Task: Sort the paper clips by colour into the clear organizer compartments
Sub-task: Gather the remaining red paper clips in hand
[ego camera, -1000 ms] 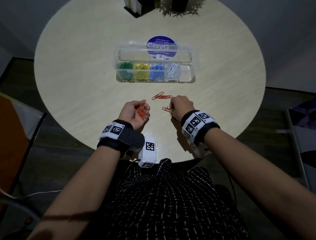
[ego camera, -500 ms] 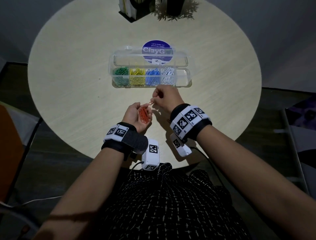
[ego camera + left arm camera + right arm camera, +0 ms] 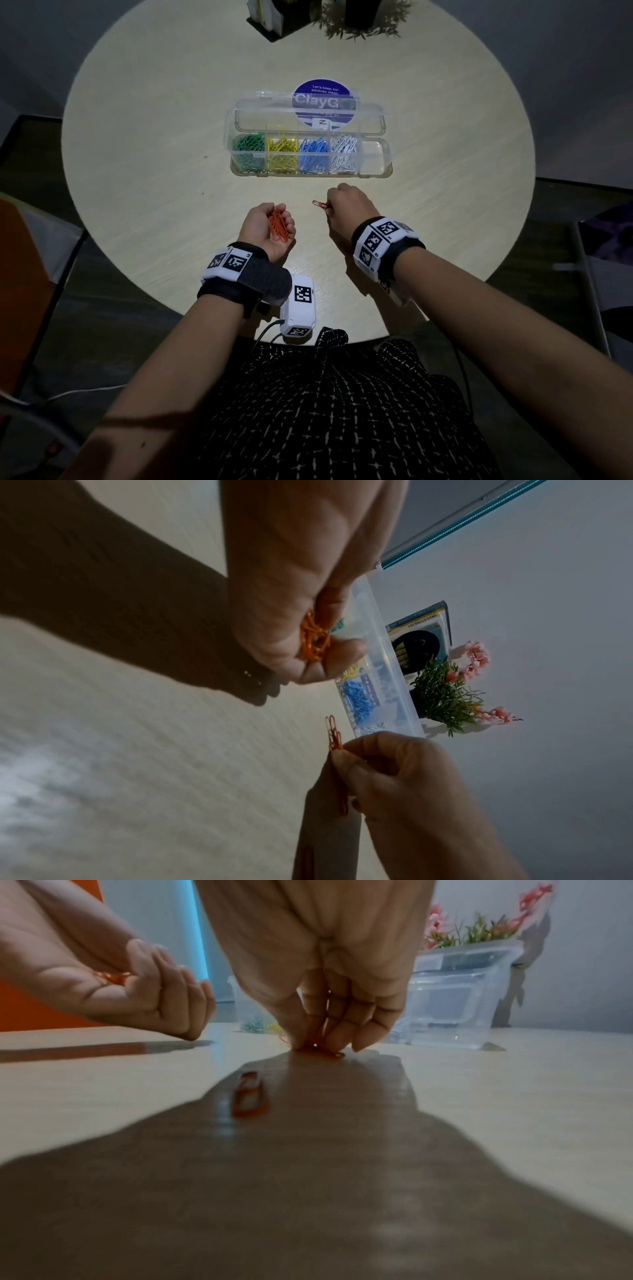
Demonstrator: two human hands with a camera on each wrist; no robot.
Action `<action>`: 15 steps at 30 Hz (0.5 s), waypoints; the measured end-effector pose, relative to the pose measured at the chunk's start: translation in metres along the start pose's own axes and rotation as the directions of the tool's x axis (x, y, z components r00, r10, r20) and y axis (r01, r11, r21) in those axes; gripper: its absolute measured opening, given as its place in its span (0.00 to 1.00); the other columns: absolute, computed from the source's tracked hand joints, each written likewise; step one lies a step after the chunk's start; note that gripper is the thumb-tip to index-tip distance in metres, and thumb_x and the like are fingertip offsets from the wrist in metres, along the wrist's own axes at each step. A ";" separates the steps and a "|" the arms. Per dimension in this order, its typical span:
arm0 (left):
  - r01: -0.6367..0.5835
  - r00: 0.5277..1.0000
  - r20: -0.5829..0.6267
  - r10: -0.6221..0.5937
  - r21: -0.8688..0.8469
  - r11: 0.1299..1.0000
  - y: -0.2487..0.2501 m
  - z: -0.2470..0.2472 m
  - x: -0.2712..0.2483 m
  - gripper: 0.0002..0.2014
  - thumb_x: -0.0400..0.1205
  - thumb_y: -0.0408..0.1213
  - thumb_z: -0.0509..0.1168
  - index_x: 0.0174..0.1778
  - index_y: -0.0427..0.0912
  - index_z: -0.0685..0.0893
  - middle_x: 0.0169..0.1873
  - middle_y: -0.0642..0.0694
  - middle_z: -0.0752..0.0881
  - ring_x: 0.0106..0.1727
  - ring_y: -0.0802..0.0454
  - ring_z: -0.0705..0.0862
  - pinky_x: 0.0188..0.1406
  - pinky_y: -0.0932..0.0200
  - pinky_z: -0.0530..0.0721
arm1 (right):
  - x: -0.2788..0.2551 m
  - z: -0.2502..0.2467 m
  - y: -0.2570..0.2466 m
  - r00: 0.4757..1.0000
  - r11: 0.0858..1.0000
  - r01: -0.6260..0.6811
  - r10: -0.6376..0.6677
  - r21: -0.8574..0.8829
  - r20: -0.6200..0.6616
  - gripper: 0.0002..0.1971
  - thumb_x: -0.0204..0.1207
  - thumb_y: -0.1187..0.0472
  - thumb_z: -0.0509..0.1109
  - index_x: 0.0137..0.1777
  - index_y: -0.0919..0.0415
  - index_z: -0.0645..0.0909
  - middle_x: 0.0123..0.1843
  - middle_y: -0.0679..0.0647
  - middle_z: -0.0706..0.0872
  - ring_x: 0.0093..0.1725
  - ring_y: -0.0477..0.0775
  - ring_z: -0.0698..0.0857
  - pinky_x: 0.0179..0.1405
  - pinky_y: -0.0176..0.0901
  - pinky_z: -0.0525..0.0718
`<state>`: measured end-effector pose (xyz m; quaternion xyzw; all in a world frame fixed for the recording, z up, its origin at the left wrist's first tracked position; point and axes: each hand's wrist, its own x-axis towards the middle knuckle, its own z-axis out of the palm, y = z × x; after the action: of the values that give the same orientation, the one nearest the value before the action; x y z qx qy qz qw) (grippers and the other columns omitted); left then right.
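The clear organizer (image 3: 376, 164) lies open mid-table with green, yellow, blue and white clips in separate compartments; its rightmost compartment looks empty. My left hand (image 3: 281, 222) is palm up, fingers curled around a bunch of orange paper clips (image 3: 278, 226), also seen as the bunch of clips (image 3: 313, 639). My right hand (image 3: 329, 205) is just in front of the organizer, fingertips down on the table, pinching a couple of orange clips (image 3: 319, 204), also seen as the pinched clips (image 3: 325, 1051). Another loose orange clip (image 3: 250, 1096) lies on the table under my right wrist.
The organizer's lid (image 3: 308, 113) is folded back over a round purple sticker (image 3: 322, 99). A small plant (image 3: 359, 20) and a box (image 3: 267, 17) stand at the table's far edge. The round table (image 3: 137, 154) ends close to my body.
Half a second ago my right hand was at my left palm with a clip. It has since moved right, down to the table, and pinches more orange clips. My left hand stays cupped.
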<state>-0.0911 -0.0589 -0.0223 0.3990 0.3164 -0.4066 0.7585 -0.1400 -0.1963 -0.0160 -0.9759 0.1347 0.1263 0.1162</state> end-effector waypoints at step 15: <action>0.010 0.995 0.095 -0.003 -0.065 0.998 -0.023 0.021 -0.004 0.21 0.89 0.39 0.44 0.38 0.34 0.77 0.27 0.39 0.86 0.30 0.48 0.86 0.29 0.62 0.85 | -0.029 -0.030 -0.016 0.980 0.819 -0.073 0.165 0.570 -0.110 0.09 0.72 0.64 0.73 0.49 0.66 0.88 0.48 0.62 0.90 0.48 0.55 0.84 0.52 0.42 0.81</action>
<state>-0.1096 -0.0833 -0.0173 0.3531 0.2946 -0.4169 0.7840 -0.1561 -0.1828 0.0238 -0.8947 0.2353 0.0120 0.3796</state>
